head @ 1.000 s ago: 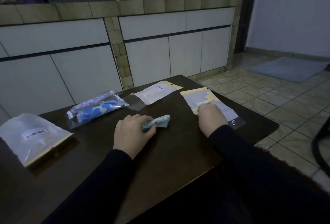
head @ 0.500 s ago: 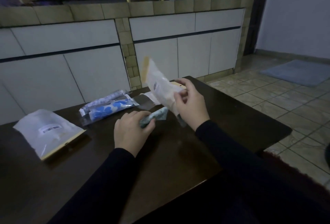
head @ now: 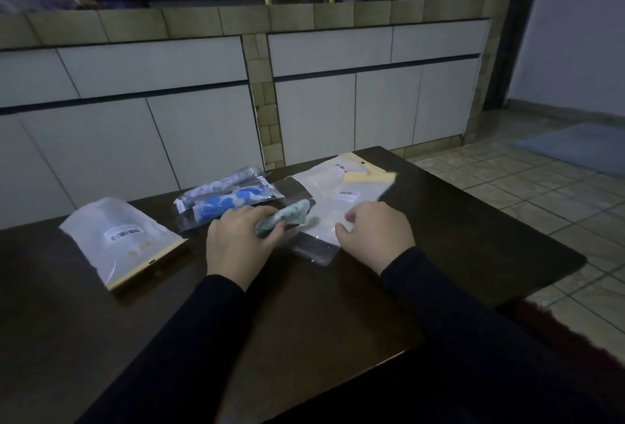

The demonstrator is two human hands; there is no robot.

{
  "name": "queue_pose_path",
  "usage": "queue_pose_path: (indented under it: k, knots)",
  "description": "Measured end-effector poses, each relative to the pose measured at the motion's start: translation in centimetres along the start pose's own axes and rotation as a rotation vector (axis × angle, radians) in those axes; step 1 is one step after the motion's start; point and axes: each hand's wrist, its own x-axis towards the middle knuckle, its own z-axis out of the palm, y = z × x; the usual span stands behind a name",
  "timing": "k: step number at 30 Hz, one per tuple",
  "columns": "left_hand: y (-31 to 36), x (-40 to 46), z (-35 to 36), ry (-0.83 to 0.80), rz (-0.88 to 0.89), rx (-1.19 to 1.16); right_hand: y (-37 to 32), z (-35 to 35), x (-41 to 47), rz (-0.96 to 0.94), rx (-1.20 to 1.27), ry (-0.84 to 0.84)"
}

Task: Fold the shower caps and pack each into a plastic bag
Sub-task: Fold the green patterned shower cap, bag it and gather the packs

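With our left hand point(head: 238, 241) clasping the folded shower cap point(head: 284, 219) just left of the plastic bag point(head: 333, 217) on the desk point(head: 203, 305), which our right hand point(head: 373, 232) seems to pinch, the slick bag might slide shut.

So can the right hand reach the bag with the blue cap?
Probably not easily: the left hand, holding the green folded cap, sits between the right hand and the blue cap bag.
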Motion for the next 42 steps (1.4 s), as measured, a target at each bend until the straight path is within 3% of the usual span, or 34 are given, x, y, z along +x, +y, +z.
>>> queue_pose_path:
  k: [4, 8, 11, 15, 22, 33, 38, 42]
  knots:
    - [-0.7, 0.0, -0.2, -0.01, 0.054, 0.05, -0.8, 0.2, 0.3, -0.119, -0.138, -0.121]
    - [-0.6, 0.0, -0.8, 0.011, 0.13, 0.076, -0.5, -0.3, 2.1, -0.377, 0.037, -0.308]
    - [-1.1, 0.1, -1.3, 0.064, 0.229, 0.097, -0.2, 0.7, 3.0, -0.377, 0.137, -0.436]
    - [-2.4, 0.2, -1.8, 0.131, 0.348, 0.17, -0.4, 2.2, 3.5, -0.345, 0.226, -0.396]
    - [-3.6, 0.7, -1.9, 0.087, 0.45, 0.246, -0.9, 3.3, 4.7, -0.395, 0.088, -0.397]
    - [-4.3, 1.5, -2.0, 0.087, 0.468, 0.244, 0.0, 4.4, 4.8, -0.205, 0.585, -0.171]
    - [-3.8, 1.5, -1.9, -0.021, 0.586, 0.229, -1.0, 4.1, 4.1, -0.326, 0.59, -0.18]
    - [-3.4, 1.4, -1.4, -0.159, 0.643, 0.121, -1.6, 4.2, 3.7, -0.437, 0.426, -0.245]
